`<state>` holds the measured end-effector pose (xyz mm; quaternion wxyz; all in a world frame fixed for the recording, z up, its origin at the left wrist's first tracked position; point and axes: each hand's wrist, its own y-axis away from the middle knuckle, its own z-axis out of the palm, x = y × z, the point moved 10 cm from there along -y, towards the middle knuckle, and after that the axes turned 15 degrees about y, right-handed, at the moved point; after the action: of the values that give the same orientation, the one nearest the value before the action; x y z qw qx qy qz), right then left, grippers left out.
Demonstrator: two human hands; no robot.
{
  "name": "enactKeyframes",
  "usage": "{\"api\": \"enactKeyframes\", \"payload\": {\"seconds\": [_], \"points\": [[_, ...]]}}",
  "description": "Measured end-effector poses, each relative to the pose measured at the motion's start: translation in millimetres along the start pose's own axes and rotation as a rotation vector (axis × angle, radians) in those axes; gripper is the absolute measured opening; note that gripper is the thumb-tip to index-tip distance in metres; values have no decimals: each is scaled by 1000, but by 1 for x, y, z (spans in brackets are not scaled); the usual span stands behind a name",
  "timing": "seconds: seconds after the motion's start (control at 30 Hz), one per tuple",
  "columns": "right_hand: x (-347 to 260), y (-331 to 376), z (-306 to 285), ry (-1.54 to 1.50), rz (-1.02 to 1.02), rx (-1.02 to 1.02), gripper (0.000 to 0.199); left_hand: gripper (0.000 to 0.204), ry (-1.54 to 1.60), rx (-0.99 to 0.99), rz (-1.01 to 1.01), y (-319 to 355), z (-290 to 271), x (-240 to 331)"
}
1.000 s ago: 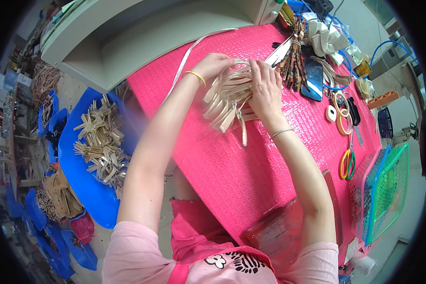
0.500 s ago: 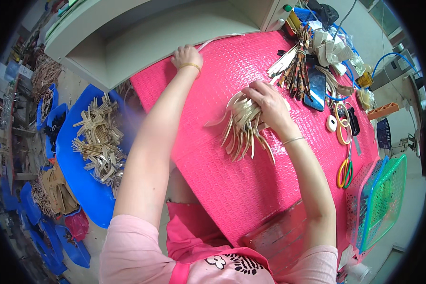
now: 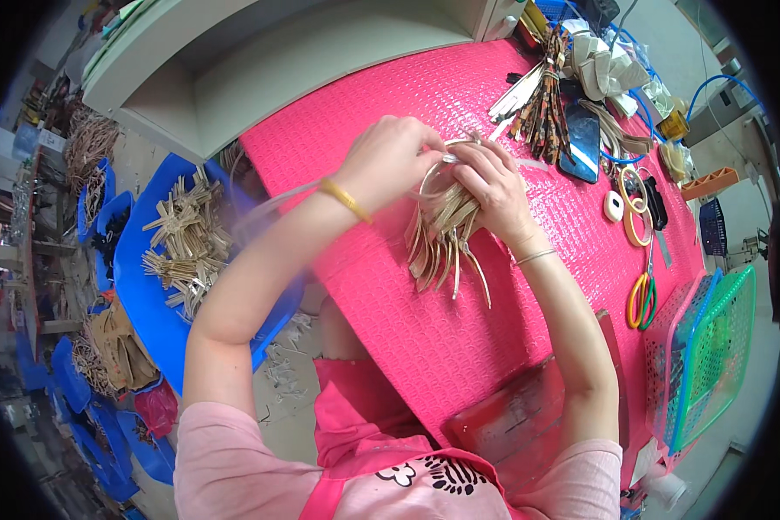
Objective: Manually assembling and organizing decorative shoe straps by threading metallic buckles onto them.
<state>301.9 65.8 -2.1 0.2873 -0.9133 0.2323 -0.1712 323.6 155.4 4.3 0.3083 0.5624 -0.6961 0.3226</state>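
Both hands closed on one bundle of pale strips (image 3: 446,238) — left hand (image 3: 390,160) clenched over its top end, right hand (image 3: 490,178) gripping just beside — loose ends fanning below the grip onto the pink mat (image 3: 425,338).

Pink top w/ short sleeves, pink apron w/ a black-and-white picture. Gold bangle on left hand (image 3: 388,161), thin silver one on right hand (image 3: 492,184).
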Motion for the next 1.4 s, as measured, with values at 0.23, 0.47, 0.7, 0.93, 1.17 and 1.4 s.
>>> {"api": "enactKeyframes", "payload": {"seconds": [0.23, 0.47, 0.7, 0.93, 1.17, 1.4], "points": [[-4, -3, -8, -143, 53, 41, 24, 17, -113, -60, -25, 2, 30, -15], [-2, -3, 23, -252, 134, -256, 25, 30, 611, -429, -356, 9, 63, -59], [-2, 7, 12, -102, 46, -260, 37, 37, 883, -329, -343, 20, 91, -32], [8, 66, -24, -555, 795, -291, 15, 19, 971, -216, -501, 30, 93, -54], [5, 62, 1, -480, 780, -132, 18, 19, 875, -319, -541, 26, 95, -63], [1, 57, -18, -277, 730, -297, 14, 19, 638, -187, -367, 23, 81, -50]]}}
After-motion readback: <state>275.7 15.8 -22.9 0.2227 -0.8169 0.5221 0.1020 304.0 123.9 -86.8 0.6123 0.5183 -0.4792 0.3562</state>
